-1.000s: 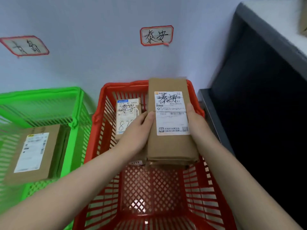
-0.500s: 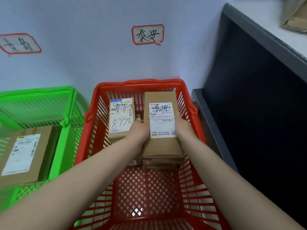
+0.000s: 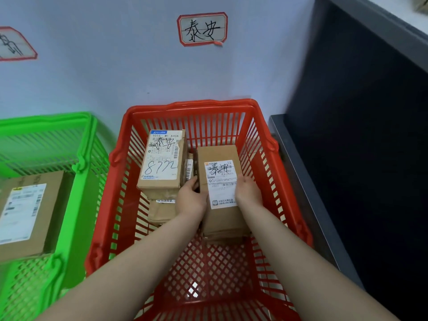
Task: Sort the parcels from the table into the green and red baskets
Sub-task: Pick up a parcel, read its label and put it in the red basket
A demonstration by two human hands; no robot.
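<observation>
Your left hand point(image 3: 191, 200) and right hand point(image 3: 249, 193) both grip the parcel point(image 3: 220, 156) by its sides, low inside the red basket point(image 3: 192, 104) toward its right wall, so settle it flat before letting go.

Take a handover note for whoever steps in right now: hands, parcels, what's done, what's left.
Left hand and right hand both grip the held parcel by its sides, low inside the red basket.
Done: the 8772 parcel sits beside it, stacked on another; a flat parcel lies in the green basket.
Left: release the held parcel, then fetch any parcels on the table, mostly out of view.
</observation>
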